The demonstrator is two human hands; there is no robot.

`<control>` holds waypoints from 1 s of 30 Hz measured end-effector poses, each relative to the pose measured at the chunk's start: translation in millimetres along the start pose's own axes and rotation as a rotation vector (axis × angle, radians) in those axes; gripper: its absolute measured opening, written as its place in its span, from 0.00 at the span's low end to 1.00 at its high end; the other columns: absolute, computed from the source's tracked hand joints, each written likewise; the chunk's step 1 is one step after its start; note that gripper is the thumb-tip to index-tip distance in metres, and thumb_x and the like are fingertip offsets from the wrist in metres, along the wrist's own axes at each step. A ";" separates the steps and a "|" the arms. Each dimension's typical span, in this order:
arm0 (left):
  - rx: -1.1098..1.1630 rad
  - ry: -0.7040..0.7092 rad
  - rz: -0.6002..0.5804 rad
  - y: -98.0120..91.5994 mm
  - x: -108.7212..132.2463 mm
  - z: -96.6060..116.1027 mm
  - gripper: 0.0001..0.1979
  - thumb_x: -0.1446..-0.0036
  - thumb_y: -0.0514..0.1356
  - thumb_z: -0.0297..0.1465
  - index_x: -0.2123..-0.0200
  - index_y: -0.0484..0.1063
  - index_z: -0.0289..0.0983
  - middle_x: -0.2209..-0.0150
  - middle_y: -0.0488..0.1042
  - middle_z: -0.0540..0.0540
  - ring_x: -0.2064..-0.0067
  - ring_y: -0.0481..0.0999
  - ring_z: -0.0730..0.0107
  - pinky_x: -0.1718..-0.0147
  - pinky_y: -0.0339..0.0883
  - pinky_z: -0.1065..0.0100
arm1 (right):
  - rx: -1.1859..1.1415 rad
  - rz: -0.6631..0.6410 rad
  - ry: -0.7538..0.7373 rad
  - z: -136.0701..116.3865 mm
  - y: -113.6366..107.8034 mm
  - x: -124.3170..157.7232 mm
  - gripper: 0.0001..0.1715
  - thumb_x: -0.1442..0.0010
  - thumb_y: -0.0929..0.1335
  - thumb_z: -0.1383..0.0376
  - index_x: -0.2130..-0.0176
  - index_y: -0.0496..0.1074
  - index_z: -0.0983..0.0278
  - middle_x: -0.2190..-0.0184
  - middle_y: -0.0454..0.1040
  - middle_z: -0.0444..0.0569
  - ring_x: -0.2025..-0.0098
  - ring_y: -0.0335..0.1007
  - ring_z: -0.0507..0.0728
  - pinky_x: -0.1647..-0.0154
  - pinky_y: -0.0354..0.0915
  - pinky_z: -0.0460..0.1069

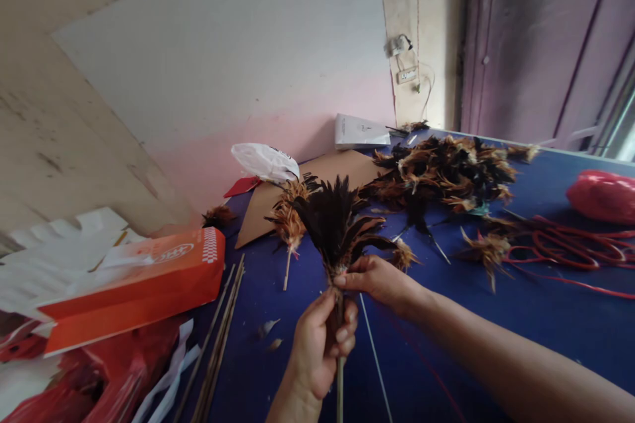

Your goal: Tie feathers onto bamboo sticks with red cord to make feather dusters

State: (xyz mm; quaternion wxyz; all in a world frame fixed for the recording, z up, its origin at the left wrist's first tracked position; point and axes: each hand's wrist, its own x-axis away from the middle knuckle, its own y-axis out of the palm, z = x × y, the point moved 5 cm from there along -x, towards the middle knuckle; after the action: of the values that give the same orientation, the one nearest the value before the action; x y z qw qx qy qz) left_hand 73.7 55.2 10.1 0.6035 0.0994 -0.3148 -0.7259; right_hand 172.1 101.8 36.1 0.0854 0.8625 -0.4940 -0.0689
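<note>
A feather duster (339,221) with dark brown and black feathers stands upright in front of me, its stick pointing down toward me. My left hand (325,337) is closed round the stick just under the feathers. At the base of the feathers my right hand (374,281) pinches the binding between thumb and fingers. A thin red string (421,357) trails below my right forearm. Behind the duster, to its left, lies a smaller bunch of brown feathers (290,228) on a short stick.
On the blue table (268,357) a large feather pile (446,172) lies back right. Red cord (570,244) and a red bundle (602,197) are at right. Thin sticks (218,344), an orange bag (143,284) and red plastic (124,377) lie left. Cardboard (262,211) lies behind.
</note>
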 end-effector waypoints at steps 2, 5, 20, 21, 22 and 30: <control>-0.022 0.017 0.010 1.0 0.8 -0.2 0.08 0.48 0.58 0.33 0.72 0.63 0.34 0.81 0.63 0.53 0.86 0.52 0.87 0.89 0.37 0.81 | 0.007 -0.009 0.003 -0.4 0.7 0.1 0.16 0.57 0.73 0.57 0.77 0.75 0.69 0.79 0.72 0.44 0.75 0.62 0.49 0.69 0.58 0.45; -0.113 0.068 0.081 0.8 3.0 -0.7 0.10 0.49 0.59 0.35 0.72 0.62 0.35 0.81 0.63 0.53 0.85 0.53 0.86 0.88 0.37 0.80 | 0.036 -0.009 -0.002 1.2 1.1 -0.3 0.16 0.56 0.72 0.56 0.78 0.73 0.69 0.81 0.70 0.43 0.77 0.60 0.48 0.71 0.57 0.45; -0.031 -0.009 -0.004 7.3 12.2 -0.5 0.14 0.51 0.61 0.38 0.74 0.60 0.35 0.83 0.51 0.59 0.86 0.44 0.87 0.90 0.33 0.82 | -0.301 -0.203 0.081 6.5 16.0 2.2 0.17 0.59 0.74 0.58 0.77 0.73 0.71 0.80 0.71 0.45 0.76 0.65 0.49 0.69 0.60 0.46; -0.026 -0.017 -0.035 9.5 14.2 0.1 0.13 0.50 0.60 0.38 0.74 0.60 0.35 0.83 0.51 0.59 0.86 0.43 0.87 0.90 0.33 0.82 | -0.327 -0.219 0.081 4.1 17.1 3.9 0.16 0.60 0.75 0.59 0.77 0.73 0.71 0.80 0.71 0.45 0.75 0.66 0.49 0.67 0.60 0.47; -0.022 -0.024 -0.065 11.8 16.3 0.7 0.13 0.50 0.60 0.37 0.74 0.61 0.35 0.83 0.50 0.58 0.86 0.43 0.87 0.91 0.33 0.82 | -0.352 -0.233 0.074 1.9 17.9 5.4 0.15 0.61 0.75 0.61 0.77 0.73 0.70 0.80 0.71 0.46 0.73 0.67 0.50 0.64 0.60 0.47; -0.029 -0.036 -0.069 23.2 27.1 1.0 0.11 0.47 0.58 0.36 0.72 0.63 0.34 0.82 0.52 0.57 0.86 0.43 0.88 0.91 0.35 0.83 | -0.485 -0.299 0.022 2.4 18.5 8.7 0.10 0.59 0.75 0.65 0.80 0.74 0.71 0.83 0.71 0.46 0.73 0.67 0.50 0.57 0.59 0.49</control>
State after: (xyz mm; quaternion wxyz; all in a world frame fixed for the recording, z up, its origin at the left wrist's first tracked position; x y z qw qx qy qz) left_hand 85.3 28.4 30.6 0.5737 0.0881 -0.3115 -0.7523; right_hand 160.5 84.8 37.4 0.2836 0.8809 -0.3294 -0.1876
